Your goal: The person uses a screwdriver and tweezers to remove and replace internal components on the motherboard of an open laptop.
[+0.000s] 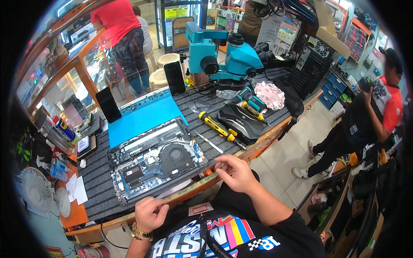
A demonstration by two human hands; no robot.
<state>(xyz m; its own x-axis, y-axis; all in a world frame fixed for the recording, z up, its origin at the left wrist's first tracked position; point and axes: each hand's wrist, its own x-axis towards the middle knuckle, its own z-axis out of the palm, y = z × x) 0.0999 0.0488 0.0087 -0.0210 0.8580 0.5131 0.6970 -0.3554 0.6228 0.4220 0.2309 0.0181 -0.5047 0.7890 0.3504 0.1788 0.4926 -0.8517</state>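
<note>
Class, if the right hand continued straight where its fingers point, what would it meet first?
Probably the opened laptop, at its near right corner; depth is unclear, so the right hand might pass above it.

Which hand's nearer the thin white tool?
Right. The right hand is just below the thin white tool; the left hand is farther off, down and left, near the opened laptop.

Floor [269, 171]: pale square tiles. Left: wood-framed glass display case [86, 79]. Beyond tabletop [97, 180]: beige plastic stools [158, 78]. Right: blue drawer unit [332, 92].
</note>
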